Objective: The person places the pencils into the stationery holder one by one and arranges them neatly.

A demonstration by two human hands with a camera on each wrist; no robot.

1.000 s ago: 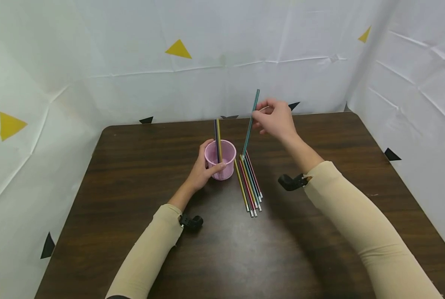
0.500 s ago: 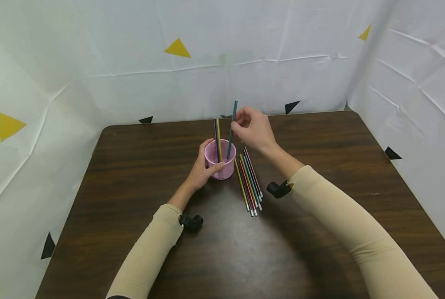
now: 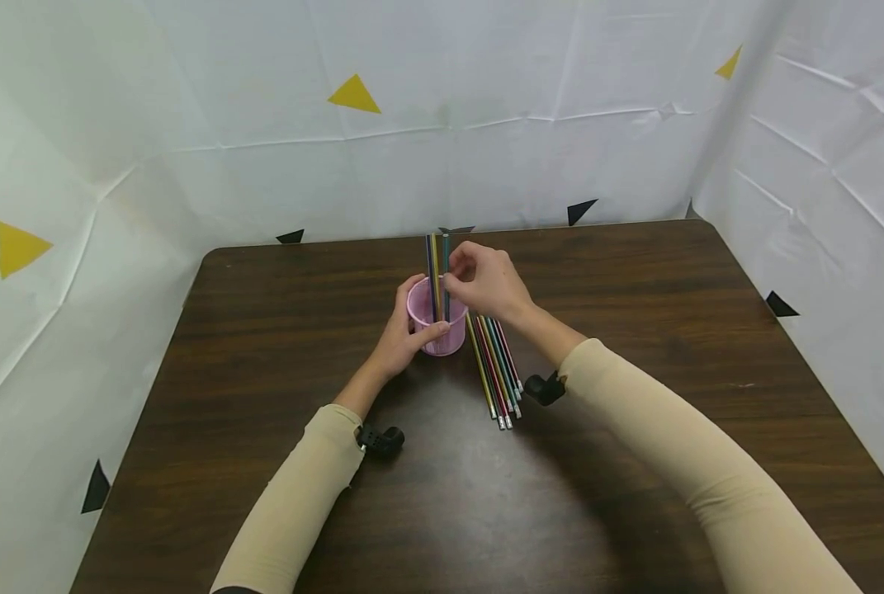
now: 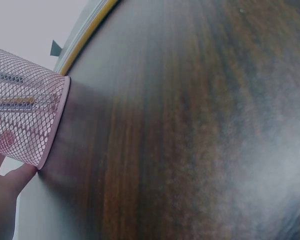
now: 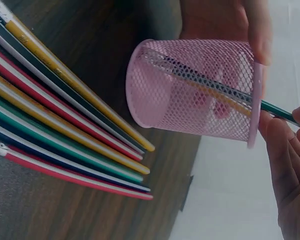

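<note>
A pink mesh cup (image 3: 447, 340) stands upright on the dark wooden table (image 3: 278, 388), a little behind its middle. My left hand (image 3: 403, 332) grips the cup from the left, thumb across its front; in the left wrist view the cup (image 4: 25, 117) sits just above a finger (image 4: 5, 195). My right hand (image 3: 462, 279) pinches a teal pencil (image 3: 445, 262) whose lower end is inside the cup, beside a dark blue and a yellow pencil (image 3: 432, 262). The right wrist view shows the teal pencil (image 5: 277, 111) leaving the cup (image 5: 190, 90) rim toward my fingers (image 5: 290, 170).
Several coloured pencils (image 3: 495, 367) lie side by side on the table just right of the cup, and fill the left of the right wrist view (image 5: 65, 120). White sheeting with yellow and black triangles walls the table on three sides.
My right hand has carried the teal pencil left and down from above the lying pencils, and its lower end now stands in the cup. The left hand and cup have stayed put.
</note>
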